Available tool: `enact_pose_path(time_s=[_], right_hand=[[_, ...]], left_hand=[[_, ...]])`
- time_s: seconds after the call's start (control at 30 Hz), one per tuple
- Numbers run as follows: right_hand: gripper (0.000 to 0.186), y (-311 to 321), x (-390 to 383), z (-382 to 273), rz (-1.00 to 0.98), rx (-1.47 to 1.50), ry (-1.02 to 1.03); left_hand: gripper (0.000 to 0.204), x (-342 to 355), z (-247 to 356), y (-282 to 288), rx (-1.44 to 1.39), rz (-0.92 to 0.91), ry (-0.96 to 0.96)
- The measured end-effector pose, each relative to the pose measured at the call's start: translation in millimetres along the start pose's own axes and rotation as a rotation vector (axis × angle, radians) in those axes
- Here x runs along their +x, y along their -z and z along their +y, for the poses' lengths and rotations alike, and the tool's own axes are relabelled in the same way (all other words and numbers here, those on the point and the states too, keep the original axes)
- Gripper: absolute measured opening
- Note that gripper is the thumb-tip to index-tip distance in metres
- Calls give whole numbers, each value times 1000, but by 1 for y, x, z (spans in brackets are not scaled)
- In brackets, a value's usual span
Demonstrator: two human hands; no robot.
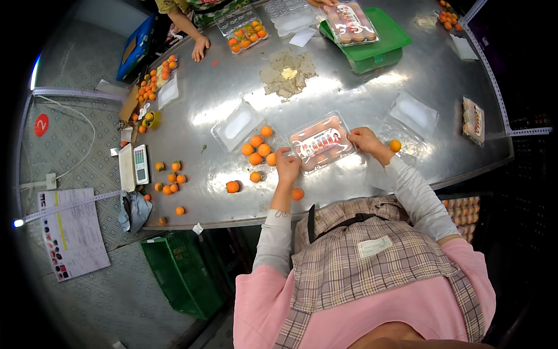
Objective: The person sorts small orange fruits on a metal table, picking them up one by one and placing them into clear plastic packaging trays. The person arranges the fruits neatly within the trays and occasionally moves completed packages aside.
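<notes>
A closed clear plastic pack of pinkish round items, with a printed label, is held at both ends. My left hand grips its left end with closed fingers, and my right hand grips the right end. Beside my left hand are several loose orange fruits, some by a thin clear plastic sheet or lid. An empty clear tray with a white pad lies to the upper left; another lies to the upper right. A single orange fruit is just past my right hand.
A steel table carries a scale, more fruit, a green lidded container with a pack on it, and another pack. Another person's hands are at the far edge. A green crate is below, left.
</notes>
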State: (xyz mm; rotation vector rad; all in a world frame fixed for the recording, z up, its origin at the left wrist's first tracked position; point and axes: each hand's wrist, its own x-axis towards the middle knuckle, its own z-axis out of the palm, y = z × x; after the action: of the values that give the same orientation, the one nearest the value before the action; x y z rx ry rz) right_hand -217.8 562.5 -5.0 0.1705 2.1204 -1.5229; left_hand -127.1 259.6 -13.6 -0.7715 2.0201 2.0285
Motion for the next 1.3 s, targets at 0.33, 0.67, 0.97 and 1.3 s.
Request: enact_pose_path(time_s=[0.33, 0.67, 0.97, 1.3], right_hand=[[31, -65, -91, 12, -81, 852, -467], [10, -90, -27, 60, 48, 1023, -324], [7, -56, -48, 55, -59, 972, -328], [9, -15, -127, 27, -171, 959, -495]], left_hand=[[8, -93, -28, -69, -946, 77, 512], [20, -30, -50, -116, -1008, 421, 222], [16, -86, -33, -113, -752, 315, 257], [31, -113, 8, -124, 1195, 438, -1136]])
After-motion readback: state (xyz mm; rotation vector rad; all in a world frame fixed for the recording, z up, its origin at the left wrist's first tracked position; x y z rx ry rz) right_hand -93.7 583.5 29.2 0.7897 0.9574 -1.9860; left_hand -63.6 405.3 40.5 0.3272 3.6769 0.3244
